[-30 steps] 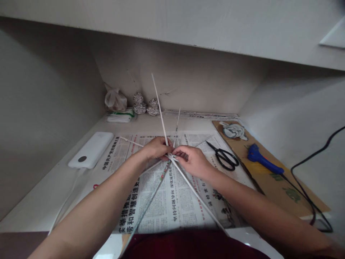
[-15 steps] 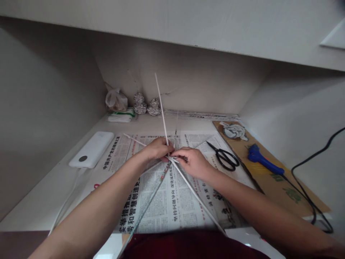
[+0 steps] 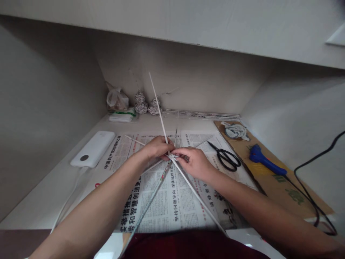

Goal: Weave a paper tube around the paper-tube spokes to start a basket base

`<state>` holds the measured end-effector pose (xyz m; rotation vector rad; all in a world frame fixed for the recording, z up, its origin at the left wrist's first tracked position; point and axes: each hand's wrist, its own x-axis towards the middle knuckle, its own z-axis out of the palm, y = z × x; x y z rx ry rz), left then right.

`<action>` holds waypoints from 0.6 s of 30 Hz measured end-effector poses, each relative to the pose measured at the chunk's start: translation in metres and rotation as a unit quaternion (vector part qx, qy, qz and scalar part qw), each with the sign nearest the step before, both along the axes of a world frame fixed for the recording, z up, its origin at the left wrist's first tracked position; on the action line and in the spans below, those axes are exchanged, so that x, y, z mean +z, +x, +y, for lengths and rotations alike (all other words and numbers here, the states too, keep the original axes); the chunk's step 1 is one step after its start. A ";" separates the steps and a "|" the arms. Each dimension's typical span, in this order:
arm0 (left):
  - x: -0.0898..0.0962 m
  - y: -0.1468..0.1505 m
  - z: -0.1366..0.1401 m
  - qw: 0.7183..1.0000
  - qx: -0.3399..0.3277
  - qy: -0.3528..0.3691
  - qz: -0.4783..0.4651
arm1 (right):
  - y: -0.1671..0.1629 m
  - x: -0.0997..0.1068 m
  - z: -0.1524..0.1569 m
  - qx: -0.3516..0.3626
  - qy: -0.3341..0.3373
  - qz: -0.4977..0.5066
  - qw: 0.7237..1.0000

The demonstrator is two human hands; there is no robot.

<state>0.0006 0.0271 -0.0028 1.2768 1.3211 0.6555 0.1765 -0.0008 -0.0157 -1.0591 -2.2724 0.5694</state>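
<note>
Several thin rolled paper strips cross at one point above a newspaper, spreading out like spokes. My left hand pinches the crossing from the left, its fingers closed on the paper strips. From the right, my right hand grips the same crossing with thumb and forefinger. One white strip slants upward past my left fingers toward the back wall. A greyish patterned strip runs down toward my body. My fingers partly hide the centre where the strips meet.
Black-handled scissors lie right of my hands. A blue glue gun with a cord and a crumpled cloth rest on cardboard. A white power bank lies left. Woven gourd shapes and paper rods sit behind.
The upright white strip has tipped slightly left at its top. Both hands stay at the crossing with nearly the same hold, and the view has shifted a little.
</note>
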 end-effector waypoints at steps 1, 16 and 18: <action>0.000 0.000 0.000 1.000 -0.004 0.000 0.003 | 0.000 0.000 0.000 0.001 -0.004 -0.001 1.000; 0.000 0.000 -0.002 0.999 -0.030 0.001 0.014 | 0.005 0.005 0.003 0.040 0.010 -0.038 0.998; 0.000 0.001 -0.003 0.999 -0.034 0.003 0.013 | 0.005 0.005 0.004 0.050 0.020 -0.046 0.997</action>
